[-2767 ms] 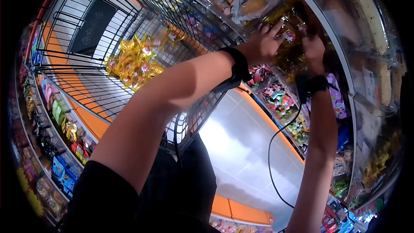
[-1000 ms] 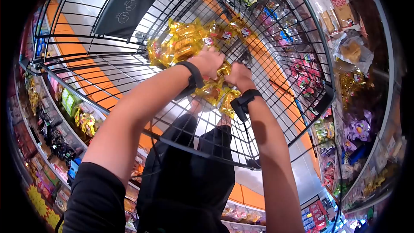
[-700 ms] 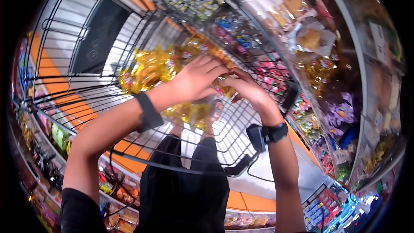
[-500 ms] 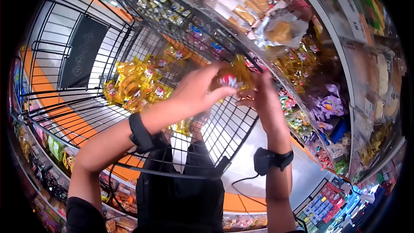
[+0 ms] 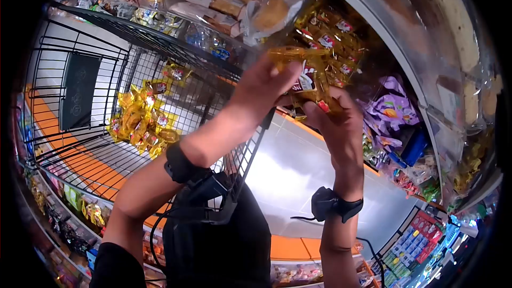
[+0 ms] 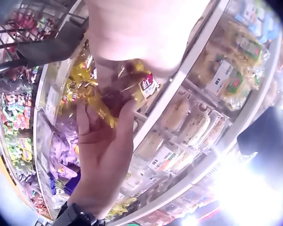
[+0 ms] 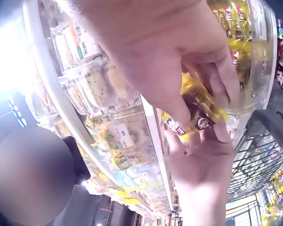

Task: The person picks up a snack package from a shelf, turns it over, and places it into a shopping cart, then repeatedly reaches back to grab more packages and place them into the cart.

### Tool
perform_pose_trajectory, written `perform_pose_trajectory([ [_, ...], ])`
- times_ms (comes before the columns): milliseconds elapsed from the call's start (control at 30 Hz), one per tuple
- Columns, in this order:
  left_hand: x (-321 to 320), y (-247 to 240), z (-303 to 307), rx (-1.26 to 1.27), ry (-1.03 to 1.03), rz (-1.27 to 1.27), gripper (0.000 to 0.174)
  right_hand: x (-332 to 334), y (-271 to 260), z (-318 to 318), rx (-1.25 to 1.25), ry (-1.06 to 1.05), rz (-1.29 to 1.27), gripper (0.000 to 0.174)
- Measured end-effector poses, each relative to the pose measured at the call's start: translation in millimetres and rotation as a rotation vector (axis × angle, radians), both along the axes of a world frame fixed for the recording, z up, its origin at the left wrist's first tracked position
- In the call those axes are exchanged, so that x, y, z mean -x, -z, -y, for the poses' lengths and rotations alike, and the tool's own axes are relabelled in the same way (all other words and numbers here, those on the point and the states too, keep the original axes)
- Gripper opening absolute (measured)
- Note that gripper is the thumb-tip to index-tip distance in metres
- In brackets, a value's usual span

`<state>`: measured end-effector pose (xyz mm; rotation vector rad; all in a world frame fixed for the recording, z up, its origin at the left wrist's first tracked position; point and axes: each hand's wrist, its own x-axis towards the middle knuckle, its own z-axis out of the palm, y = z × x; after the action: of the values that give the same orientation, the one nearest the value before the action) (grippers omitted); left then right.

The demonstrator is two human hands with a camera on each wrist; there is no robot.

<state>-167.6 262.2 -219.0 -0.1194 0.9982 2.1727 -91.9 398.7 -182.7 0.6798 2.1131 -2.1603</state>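
Note:
Before the shelf, my left hand (image 5: 264,82) and right hand (image 5: 341,120) hold snack packets (image 5: 312,77) in clear yellow wrap with brown contents. My left thumb presses on the label from one side, while the right thumb and fingers grip the lower end. In the left wrist view the packets (image 6: 125,89) lie between both hands, partly covered by the left. Curled fingers of both hands surround a packet (image 7: 195,106) in the right wrist view. Just behind, a shelf bin (image 5: 362,56) contains several matching packets (image 5: 338,32).
A black wire shopping cart (image 5: 69,133) stands at left, with a pile of the same yellow packets (image 5: 141,120) inside. Purple bags (image 5: 392,106) lie right of the bin. Wrapped breads (image 5: 213,2) fill the shelf above, and boxed ones (image 6: 191,120) the tier beside it.
Both hands were at the shelf bin, then over the cart among the yellow packets; now they are back at the shelf, holding packets. The cart has shifted left in view.

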Motion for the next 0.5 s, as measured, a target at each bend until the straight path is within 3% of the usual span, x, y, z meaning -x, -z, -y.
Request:
perform_pose_trajectory([
  [67,-7.8,-1.7,4.5,0.068,-0.052,-0.107,0.028,-9.0,-4.9,-1.4,0.030,-0.044,-0.038,0.036],
  [167,-18.1,-26.0,16.1,0.148,-0.157,-0.266,0.027,-18.0,-22.4,3.3,-0.126,-0.231,0.038,0.036],
  [200,-20.9,-36.7,24.4,0.235,-0.065,-0.359,0.026,-20.7,-34.0,6.7,-0.185,-0.305,0.069,0.037],
  [267,-17.5,-63.5,42.1,0.404,0.128,-0.580,0.024,-25.9,-41.3,23.7,-0.150,-0.195,-0.106,0.046],
  [333,-21.6,-96.6,52.8,0.327,0.225,-0.506,0.023,-24.8,-66.6,37.6,0.062,-0.102,-0.180,0.048],
  [400,-21.4,-119.5,64.7,0.582,0.201,-0.865,0.027,-26.0,-90.7,47.0,0.123,-0.123,-0.201,0.044],
  [500,-20.9,-173.9,77.3,0.592,-0.027,-1.113,0.025,-25.9,-146.9,63.2,0.205,-0.046,-0.285,0.035],
])
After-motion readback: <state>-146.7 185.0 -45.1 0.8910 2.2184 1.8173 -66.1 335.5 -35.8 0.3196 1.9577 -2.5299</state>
